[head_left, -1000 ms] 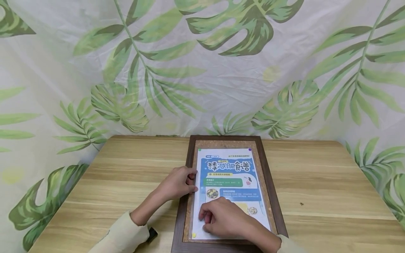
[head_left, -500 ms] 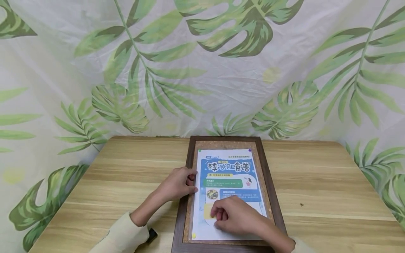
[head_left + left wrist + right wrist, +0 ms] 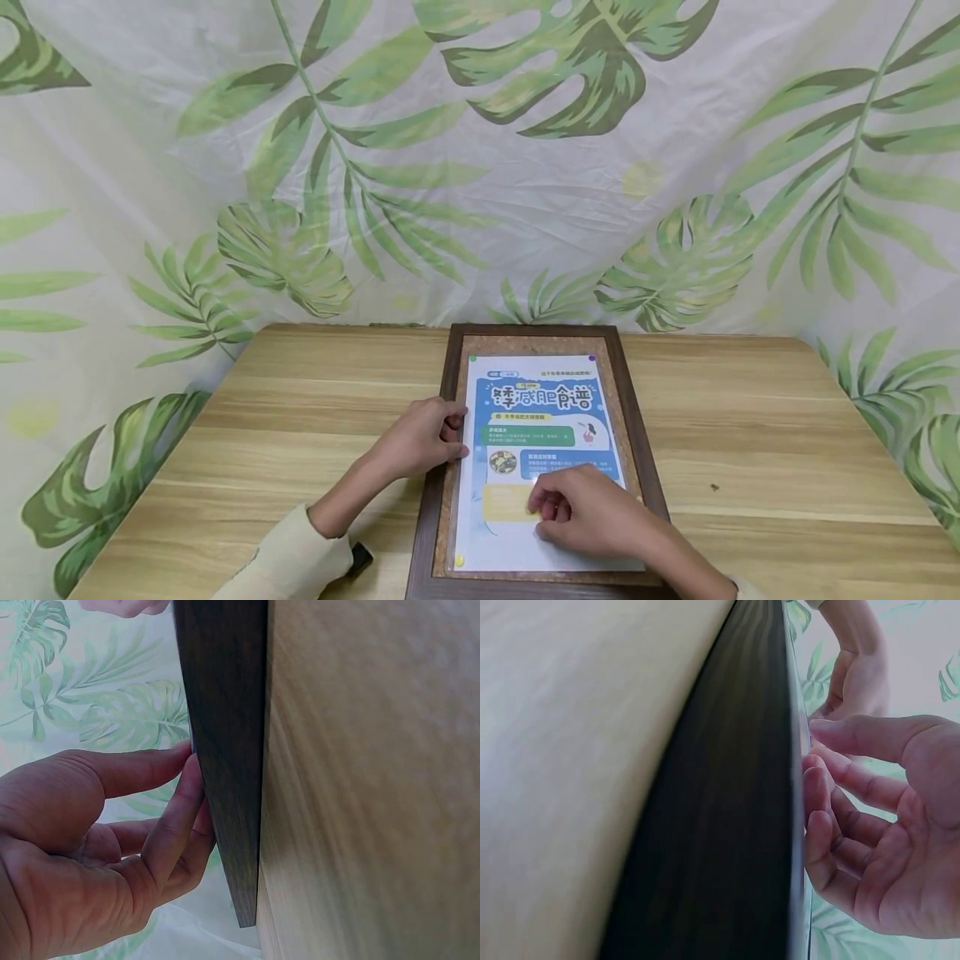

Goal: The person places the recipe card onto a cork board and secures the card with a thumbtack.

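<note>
A laminated poster (image 3: pixel 501 492) with blue, green and yellow panels lies on a cork board (image 3: pixel 534 343) in a dark brown frame (image 3: pixel 626 375). My left hand (image 3: pixel 423 437) rests with thumb and fingertips at the poster's left edge, beside the frame. Over the poster's lower right part, my right hand (image 3: pixel 588 512) has loosely bent fingers with their tips at its surface. In the right wrist view, nothing shows between the right thumb (image 3: pixel 855 736) and fingers. Pushpins mark three corners: green (image 3: pixel 473 358), purple (image 3: pixel 592 358) and yellow (image 3: pixel 460 561). My right forearm partly covers the lower right corner.
The frame lies on a wood-grain table (image 3: pixel 750 433), its far end near the leaf-patterned cloth (image 3: pixel 480 167) behind. A small black object (image 3: pixel 361 559) is by my left sleeve (image 3: pixel 288 554). A small dark mark (image 3: pixel 715 486) is on the table at right.
My right hand has moved rightward across the lower poster, uncovering the yellow panel. My left hand has stayed at the left edge.
</note>
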{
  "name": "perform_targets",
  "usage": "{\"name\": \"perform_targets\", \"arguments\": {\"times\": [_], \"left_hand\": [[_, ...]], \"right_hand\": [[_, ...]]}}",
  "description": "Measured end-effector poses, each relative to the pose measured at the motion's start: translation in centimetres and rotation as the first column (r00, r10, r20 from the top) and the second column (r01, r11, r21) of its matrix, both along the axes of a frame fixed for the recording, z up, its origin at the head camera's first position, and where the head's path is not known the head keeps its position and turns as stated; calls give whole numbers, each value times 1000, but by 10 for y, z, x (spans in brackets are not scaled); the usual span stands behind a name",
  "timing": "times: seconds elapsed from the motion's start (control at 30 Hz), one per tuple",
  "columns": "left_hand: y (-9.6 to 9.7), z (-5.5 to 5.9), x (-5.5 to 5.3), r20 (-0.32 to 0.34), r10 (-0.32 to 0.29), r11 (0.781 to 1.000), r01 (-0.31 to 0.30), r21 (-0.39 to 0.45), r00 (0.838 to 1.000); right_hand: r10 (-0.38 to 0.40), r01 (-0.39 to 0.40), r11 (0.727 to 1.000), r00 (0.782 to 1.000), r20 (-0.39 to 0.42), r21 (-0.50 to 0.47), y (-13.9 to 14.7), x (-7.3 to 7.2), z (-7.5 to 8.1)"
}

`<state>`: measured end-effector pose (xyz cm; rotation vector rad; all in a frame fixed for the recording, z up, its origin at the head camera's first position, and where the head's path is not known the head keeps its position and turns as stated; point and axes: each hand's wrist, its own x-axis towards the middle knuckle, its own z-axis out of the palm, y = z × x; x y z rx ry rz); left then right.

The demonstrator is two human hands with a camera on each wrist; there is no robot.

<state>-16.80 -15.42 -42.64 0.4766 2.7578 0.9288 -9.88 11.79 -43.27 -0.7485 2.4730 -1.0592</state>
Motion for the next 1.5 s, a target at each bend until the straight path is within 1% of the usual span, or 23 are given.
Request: {"name": "perform_targets", "arguments": {"times": [0.27,0.5,0.77,0.93,1.27,1.37,1.5], "left_hand": [[0,0,0,-1,-3,1000,3,1,1000],[0,0,0,1,0,1000,0,-4,1000],[1,1,1,3,-2,1000,2,-7,1000],[1,2,0,1,-3,1000,3,-5,1000],[1,1,-1,7,5,1000,-5,-5,1000],[0,2,0,4,4,1000,-4,-3,1000],[0,2,0,4,1,1000,-1,0,1000]], "right_hand": [[-25,26,1000,999,-27,11,20,1,-1],[-38,38,999,999,-37,1,37,1,-1],[-54,54,998,999,-5,-12,56,0,-2],[-60,60,998,998,-4,-2,66,1,-2],[-84,84,996,996,-4,-14,89,1,0],[-94,93,996,995,-34,-16,100,-1,0],[-106,105,994,989,-100,-17,115,-3,-2]]}}
